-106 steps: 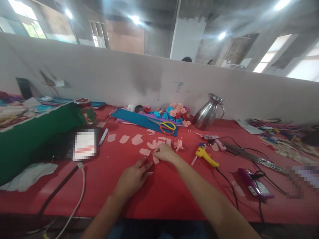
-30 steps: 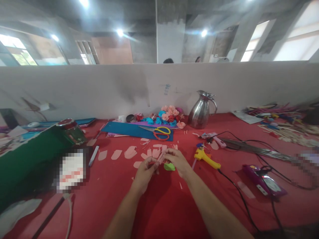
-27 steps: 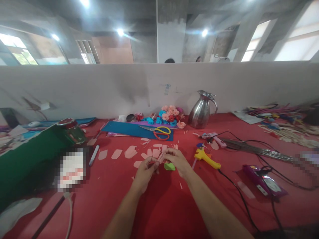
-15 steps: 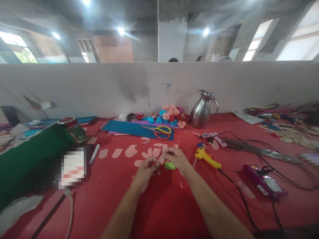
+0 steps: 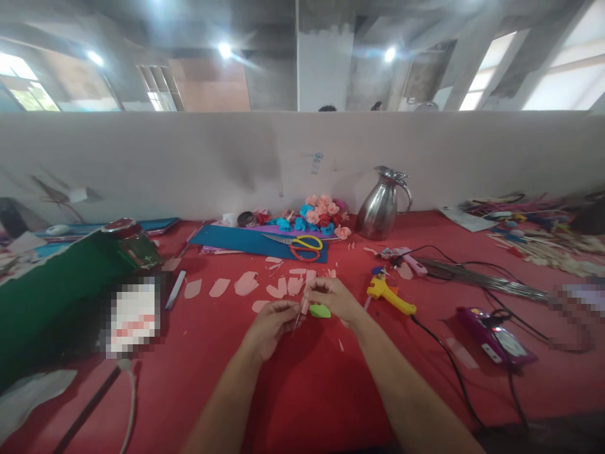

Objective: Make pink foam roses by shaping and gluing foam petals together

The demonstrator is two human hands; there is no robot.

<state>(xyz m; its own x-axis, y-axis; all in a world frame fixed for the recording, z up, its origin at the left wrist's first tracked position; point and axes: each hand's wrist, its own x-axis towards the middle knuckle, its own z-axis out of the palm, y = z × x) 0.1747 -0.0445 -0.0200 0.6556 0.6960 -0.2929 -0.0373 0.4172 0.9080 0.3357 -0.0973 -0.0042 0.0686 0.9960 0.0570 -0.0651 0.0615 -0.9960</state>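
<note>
My left hand [image 5: 270, 326] pinches a thin wire [image 5: 296, 325] that points down toward the red table. Close beside it, the closed fingers of my right hand [image 5: 334, 299] grip a small pink petal piece [image 5: 305, 306], which meets the top of the wire. Just below my right hand lies a bright green leaf-shaped piece [image 5: 321, 311]. Several cut pink petals [image 5: 246, 284] are spread on the table beyond and left of my hands. To the right rests a yellow glue gun [image 5: 392, 299] with a black cord.
Scissors [image 5: 306, 246] lie on blue sheets [image 5: 227, 238] behind the petals. Paper flowers [image 5: 324, 211] and a steel jug [image 5: 379, 208] stand near the partition. At right are a bundle of wires [image 5: 491, 280] and a purple device [image 5: 496, 340]; at left, a jar [image 5: 137, 246].
My left hand has shifted slightly left and turned, so the thin wire below its fingers now shows. My right hand still holds the pink piece. The view has tilted a little.
</note>
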